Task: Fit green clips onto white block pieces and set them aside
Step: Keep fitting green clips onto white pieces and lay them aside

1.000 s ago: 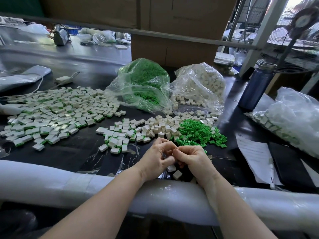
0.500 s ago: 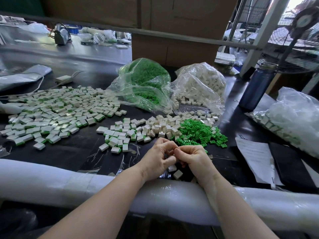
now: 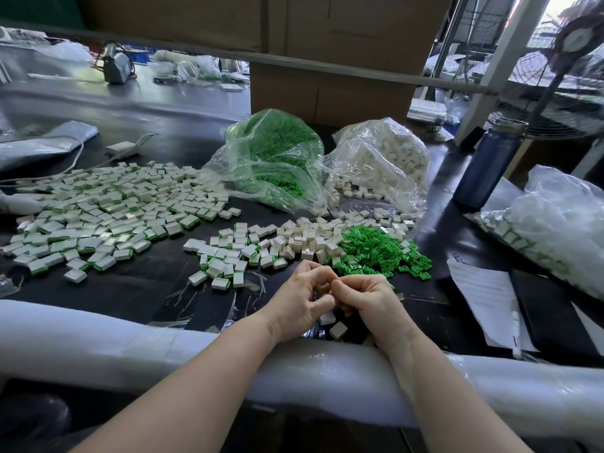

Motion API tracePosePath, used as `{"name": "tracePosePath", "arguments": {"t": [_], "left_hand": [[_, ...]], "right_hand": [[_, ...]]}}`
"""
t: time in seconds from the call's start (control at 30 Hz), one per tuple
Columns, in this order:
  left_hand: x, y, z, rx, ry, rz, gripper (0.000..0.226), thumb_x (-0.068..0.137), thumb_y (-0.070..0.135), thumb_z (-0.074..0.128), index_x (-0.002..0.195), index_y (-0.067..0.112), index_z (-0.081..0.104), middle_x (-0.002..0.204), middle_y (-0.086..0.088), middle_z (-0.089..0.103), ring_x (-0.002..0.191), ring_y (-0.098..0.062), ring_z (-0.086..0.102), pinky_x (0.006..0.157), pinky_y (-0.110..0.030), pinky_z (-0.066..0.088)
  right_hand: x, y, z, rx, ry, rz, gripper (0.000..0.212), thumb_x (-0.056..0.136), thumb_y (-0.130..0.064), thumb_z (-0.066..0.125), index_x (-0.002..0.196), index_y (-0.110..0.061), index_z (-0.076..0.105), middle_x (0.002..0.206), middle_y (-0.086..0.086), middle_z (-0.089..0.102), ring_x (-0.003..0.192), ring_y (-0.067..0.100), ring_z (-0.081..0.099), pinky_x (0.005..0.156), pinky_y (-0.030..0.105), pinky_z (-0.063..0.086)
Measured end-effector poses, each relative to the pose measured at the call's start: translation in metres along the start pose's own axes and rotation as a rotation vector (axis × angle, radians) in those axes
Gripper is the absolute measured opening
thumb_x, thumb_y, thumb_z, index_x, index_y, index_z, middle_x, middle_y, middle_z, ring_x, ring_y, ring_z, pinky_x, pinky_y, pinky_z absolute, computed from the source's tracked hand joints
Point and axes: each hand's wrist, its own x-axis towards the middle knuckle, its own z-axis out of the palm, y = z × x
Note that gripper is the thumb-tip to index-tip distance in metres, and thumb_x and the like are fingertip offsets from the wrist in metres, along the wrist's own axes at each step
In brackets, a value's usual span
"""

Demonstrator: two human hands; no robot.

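Observation:
My left hand (image 3: 302, 297) and my right hand (image 3: 369, 297) meet fingertip to fingertip just above the table's near edge, fingers curled round a small piece that they hide almost wholly. Two loose white blocks (image 3: 333, 325) lie under the hands. A heap of green clips (image 3: 379, 253) lies just beyond my right hand, with loose white blocks (image 3: 310, 240) to its left. A small group of fitted blocks (image 3: 225, 266) lies left of my hands. A large spread of fitted blocks (image 3: 104, 214) covers the table's left side.
Two clear bags stand at the back, one of green clips (image 3: 277, 152) and one of white blocks (image 3: 382, 158). A dark blue bottle (image 3: 490, 161), papers (image 3: 483, 295) and another bag (image 3: 555, 230) lie on the right. A padded white roll (image 3: 130, 341) lines the near edge.
Both hands stay pressed together at the same spot; only the fingers shift slightly around the hidden piece.

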Motion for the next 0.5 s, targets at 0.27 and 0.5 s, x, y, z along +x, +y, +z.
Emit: {"name": "tracePosePath", "arguments": {"t": [0.27, 0.5], "left_hand": [[0.0007, -0.0020, 0.0000, 0.030, -0.013, 0.009, 0.019, 0.085, 0.002, 0.054, 0.084, 0.022, 0.055, 0.098, 0.001, 0.038, 0.086, -0.014, 0.046, 0.083, -0.025, 0.044], [0.0016, -0.0025, 0.0001, 0.038, -0.020, 0.005, 0.024, 0.085, 0.004, 0.055, 0.082, 0.028, 0.053, 0.098, 0.002, 0.039, 0.087, -0.014, 0.046, 0.086, -0.029, 0.044]], "right_hand": [[0.0010, 0.0018, -0.0010, 0.020, -0.002, -0.001, 0.020, 0.086, -0.006, 0.061, 0.070, -0.008, 0.074, 0.053, 0.006, 0.056, 0.045, 0.006, 0.045, 0.044, 0.014, 0.038], [0.0014, 0.0029, -0.0018, 0.025, 0.003, 0.005, 0.018, 0.086, -0.006, 0.061, 0.072, -0.003, 0.073, 0.051, 0.003, 0.056, 0.044, 0.005, 0.045, 0.044, 0.014, 0.037]]}}
